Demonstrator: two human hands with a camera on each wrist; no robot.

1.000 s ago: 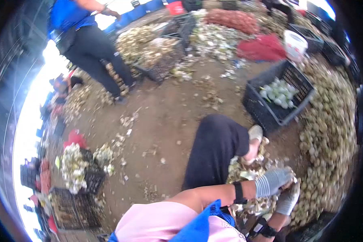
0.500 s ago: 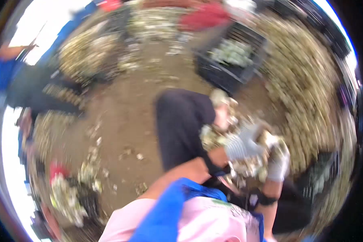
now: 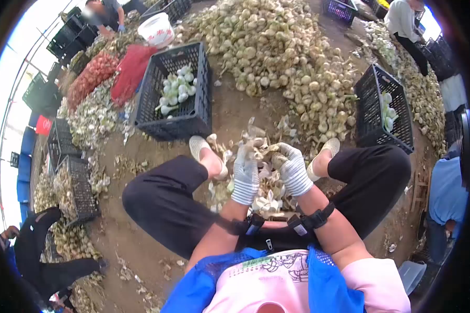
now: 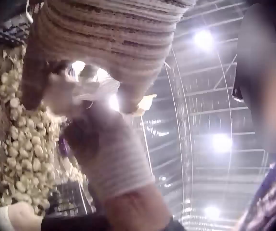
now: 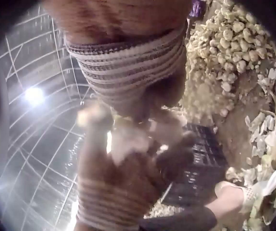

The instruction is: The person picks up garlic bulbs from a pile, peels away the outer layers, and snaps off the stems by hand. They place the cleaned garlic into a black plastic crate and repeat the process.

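Both hands wear white gloves with grey-striped cuffs and meet between the knees in the head view. The left hand (image 3: 246,176) has its fingers curled at a pale garlic piece, blurred in the left wrist view (image 4: 92,87). Opposite it, the right hand (image 3: 293,171) pinches brownish garlic (image 3: 270,149) with bent fingers and thumb. In the right wrist view the right hand (image 5: 133,77) is above and the left hand (image 5: 118,187) below, fingertips nearly together. Their fingers hide most of the garlic. Loose peelings (image 3: 269,201) lie beneath the hands.
A black crate (image 3: 206,112) with white bulbs stands ahead-left; another crate (image 3: 368,112) stands right. A large garlic heap (image 3: 277,47) lies ahead. Beyond the left crate are a red net sack (image 3: 130,73) and a white bucket (image 3: 156,31). Other people are around the edges.
The head view has swung right, so the crate and heap appear farther left and both knees show. The hands now appear nearer the middle of the picture, still close together.
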